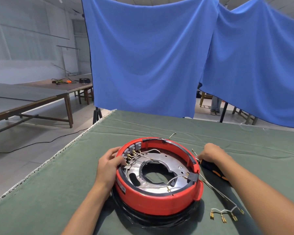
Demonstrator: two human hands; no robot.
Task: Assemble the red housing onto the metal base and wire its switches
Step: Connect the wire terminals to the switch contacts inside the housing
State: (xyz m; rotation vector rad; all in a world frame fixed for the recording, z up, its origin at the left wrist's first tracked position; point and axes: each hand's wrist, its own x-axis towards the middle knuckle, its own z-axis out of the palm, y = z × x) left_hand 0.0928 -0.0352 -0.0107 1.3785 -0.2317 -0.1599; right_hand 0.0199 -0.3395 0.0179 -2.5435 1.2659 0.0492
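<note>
Red housing point(157, 199) sits ring-like around the metal base point(157, 168) in the middle of the green-clothed counter point(41, 192), with a black coil of cable point(143, 219) showing beneath its near edge. It lies between the two hands, which are well apart, one on each side of the ring.

Left hand point(109, 165) grips the housing's left rim: the thumb hooks over the edge toward the inside, close to the row of grey switches point(133, 147) and their brass terminals, while the other fingers curl around the outer wall. Thin white wires point(148, 152) run from those switches across the metal base toward its central opening.

Right hand point(210, 153) rests on the counter just beside the housing's right rim, fingers curled downward. Its fingertips meet the front end of a black-and-orange screwdriver point(214, 169) lying there, but whether it truly holds the tool I cannot tell, since the knuckles hide the grip.

A loose wire harness point(226, 212) with brass spade connectors lies on the cloth to the near right, well apart from both hands; a single short lead point(172, 135) lies beyond the housing's far edge.

A pale label point(120, 186) on the housing's left outer wall and a small round stamp point(180, 167) on the metal base carry markings too small to read.
</note>
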